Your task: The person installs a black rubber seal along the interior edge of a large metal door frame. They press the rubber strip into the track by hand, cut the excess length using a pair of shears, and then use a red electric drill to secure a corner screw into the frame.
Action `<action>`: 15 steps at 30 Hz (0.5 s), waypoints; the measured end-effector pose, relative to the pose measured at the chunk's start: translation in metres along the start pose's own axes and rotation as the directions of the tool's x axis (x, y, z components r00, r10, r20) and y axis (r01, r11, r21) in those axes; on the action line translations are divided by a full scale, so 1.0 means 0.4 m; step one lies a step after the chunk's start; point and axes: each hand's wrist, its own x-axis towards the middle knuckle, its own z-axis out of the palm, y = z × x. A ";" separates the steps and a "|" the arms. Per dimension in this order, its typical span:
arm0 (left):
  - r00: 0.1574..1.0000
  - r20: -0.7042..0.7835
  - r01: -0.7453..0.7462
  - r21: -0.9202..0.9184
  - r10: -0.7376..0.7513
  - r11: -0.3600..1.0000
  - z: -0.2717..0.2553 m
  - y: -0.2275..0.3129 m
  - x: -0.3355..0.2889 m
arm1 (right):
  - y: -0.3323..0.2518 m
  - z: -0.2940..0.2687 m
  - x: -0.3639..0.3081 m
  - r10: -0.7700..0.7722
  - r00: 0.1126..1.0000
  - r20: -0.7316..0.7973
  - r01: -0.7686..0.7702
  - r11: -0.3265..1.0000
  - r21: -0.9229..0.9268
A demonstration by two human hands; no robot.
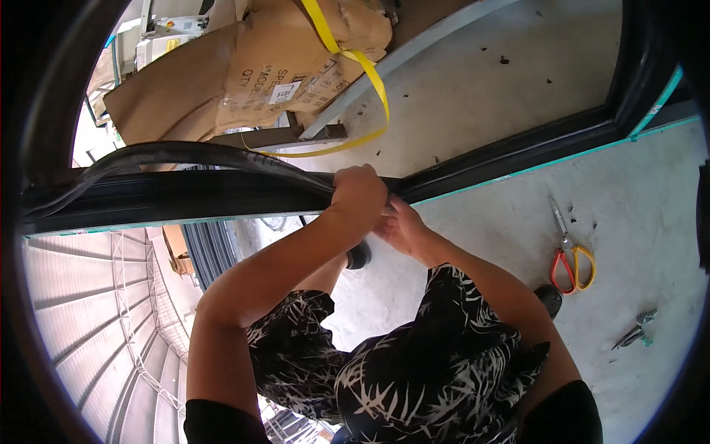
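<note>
A black window frame bar (185, 198) runs across the view, with a glass pane below it reflecting a roof. A black rubber sealing strip (185, 153) arcs loosely above the bar from the left and meets it under my left hand (360, 194). That hand is closed over the strip and presses it against the bar. My right hand (403, 229) sits just right of it, below the bar, its fingers pinching at the same spot on the frame. The strip's end is hidden under my hands.
Scissors (569, 259) with red and yellow handles lie on the concrete floor to the right, a small metal tool (634, 331) beyond them. Brown paper-wrapped bundles (259, 66) with a yellow strap (362, 70) rest behind the frame. My patterned trousers fill the bottom.
</note>
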 end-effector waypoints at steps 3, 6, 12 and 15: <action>1.000 0.027 -0.009 -0.056 0.010 0.998 -0.002 -0.003 0.003 | 0.011 0.022 0.013 -0.065 0.997 -0.041 0.069 0.992 0.103; 0.999 0.050 0.010 -0.027 -0.009 1.000 0.000 -0.003 0.006 | 0.016 0.038 0.009 -0.069 0.998 -0.005 0.068 0.968 0.240; 0.996 0.083 -0.014 -0.019 0.015 1.000 -0.014 -0.003 0.019 | 0.032 0.041 0.020 -0.137 0.986 0.100 0.103 0.952 0.290; 0.992 0.119 -0.027 -0.024 0.030 0.999 -0.014 0.002 0.030 | 0.027 0.053 0.013 -0.146 0.986 0.077 0.112 0.935 0.336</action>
